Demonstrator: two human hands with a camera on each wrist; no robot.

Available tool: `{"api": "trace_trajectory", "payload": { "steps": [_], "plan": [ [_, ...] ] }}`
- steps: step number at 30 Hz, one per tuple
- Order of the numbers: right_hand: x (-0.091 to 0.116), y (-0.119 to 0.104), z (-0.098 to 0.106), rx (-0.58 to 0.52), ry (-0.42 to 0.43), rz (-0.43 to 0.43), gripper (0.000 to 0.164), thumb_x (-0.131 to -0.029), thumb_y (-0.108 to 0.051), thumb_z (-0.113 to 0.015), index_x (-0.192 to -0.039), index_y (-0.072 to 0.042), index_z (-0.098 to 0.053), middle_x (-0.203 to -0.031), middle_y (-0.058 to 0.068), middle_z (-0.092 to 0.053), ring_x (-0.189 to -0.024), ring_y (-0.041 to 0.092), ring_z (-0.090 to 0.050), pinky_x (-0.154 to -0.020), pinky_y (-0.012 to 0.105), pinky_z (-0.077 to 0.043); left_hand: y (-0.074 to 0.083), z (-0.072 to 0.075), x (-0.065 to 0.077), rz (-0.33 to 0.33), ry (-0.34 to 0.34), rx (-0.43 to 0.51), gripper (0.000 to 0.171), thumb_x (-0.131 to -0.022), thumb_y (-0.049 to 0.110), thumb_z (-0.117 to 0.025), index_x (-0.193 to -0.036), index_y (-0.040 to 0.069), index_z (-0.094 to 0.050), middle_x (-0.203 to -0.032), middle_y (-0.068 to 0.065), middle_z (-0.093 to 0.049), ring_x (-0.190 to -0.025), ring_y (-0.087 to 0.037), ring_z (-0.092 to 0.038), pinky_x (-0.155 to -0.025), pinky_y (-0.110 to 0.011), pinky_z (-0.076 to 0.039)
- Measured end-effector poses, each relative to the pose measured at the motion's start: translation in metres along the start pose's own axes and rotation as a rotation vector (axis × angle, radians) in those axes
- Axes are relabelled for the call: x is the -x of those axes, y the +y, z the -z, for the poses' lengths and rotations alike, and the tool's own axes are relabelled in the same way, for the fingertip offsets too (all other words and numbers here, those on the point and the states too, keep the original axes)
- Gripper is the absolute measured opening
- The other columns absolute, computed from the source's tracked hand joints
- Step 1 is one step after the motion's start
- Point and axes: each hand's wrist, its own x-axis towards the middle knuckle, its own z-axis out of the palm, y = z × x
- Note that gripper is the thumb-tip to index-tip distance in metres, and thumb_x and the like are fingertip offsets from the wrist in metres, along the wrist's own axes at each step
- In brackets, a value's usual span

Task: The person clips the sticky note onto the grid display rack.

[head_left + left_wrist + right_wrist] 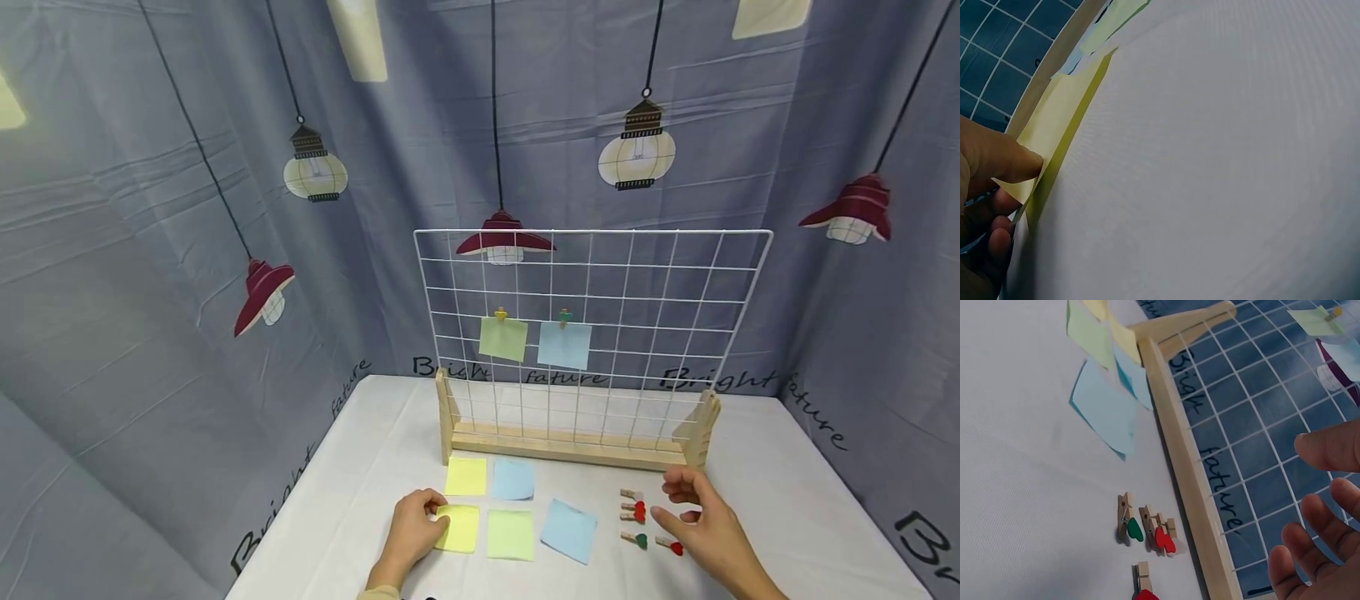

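Between thumb and fingers, my left hand [412, 531] pinches the left edge of a yellow sticky note [459, 528]. In the left wrist view that note [1063, 119] is raised at its near edge, the thumb on top and fingertips below. My right hand [703, 527] is over the right side of the table, thumb and fingers apart, holding nothing. Beside it lie several small wooden clothespins with hearts, among them a green-heart clothespin [634, 540] and a red-heart clothespin [670, 546]. The right wrist view shows the green-heart clothespin [1129, 520] apart from the right fingers.
A white wire grid [630, 333] stands upright in a wooden base [570, 446]. Clipped to it are a green note [503, 338] and a blue note [564, 345]. On the table lie another yellow note [466, 477], a green note [511, 535] and blue notes [569, 532].
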Motion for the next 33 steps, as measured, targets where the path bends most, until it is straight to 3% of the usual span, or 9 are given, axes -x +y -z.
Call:
{"api": "trace_trajectory", "payload": {
  "steps": [6,15,33],
  "plan": [
    [-0.001,-0.001,0.000,0.007,-0.037,-0.068,0.059,-0.091,-0.024,-0.080,-0.134,-0.005,-0.046,-0.129,0.017,-0.060,-0.117,0.029,-0.055,-0.081,0.026,-0.049,-0.003,0.000,0.003,-0.036,0.021,0.028,0.015,-0.082,0.000,-0.075,-0.084,0.015,-0.074,-0.077,0.007,-0.062,-0.070,-0.004,-0.049,-0.067,-0.023,-0.040],
    [-0.001,0.003,-0.001,-0.001,-0.041,-0.081,0.060,-0.091,-0.025,-0.080,-0.135,-0.005,-0.045,-0.129,0.017,-0.059,-0.117,0.028,-0.054,-0.079,0.024,-0.047,-0.001,0.006,0.000,0.012,0.041,0.108,0.012,-0.087,0.000,-0.074,-0.090,0.011,-0.077,-0.078,0.005,-0.063,-0.070,-0.003,-0.051,-0.064,-0.021,-0.044],
    [-0.002,0.011,0.000,-0.009,-0.063,-0.138,0.063,-0.091,-0.028,-0.079,-0.136,-0.001,-0.043,-0.130,0.022,-0.057,-0.119,0.034,-0.055,-0.078,0.026,-0.048,0.021,0.020,-0.007,-0.002,0.042,0.125,0.009,-0.092,0.007,-0.072,-0.094,0.015,-0.076,-0.083,0.006,-0.065,-0.077,-0.004,-0.054,-0.068,-0.021,-0.046]
  ]
}}
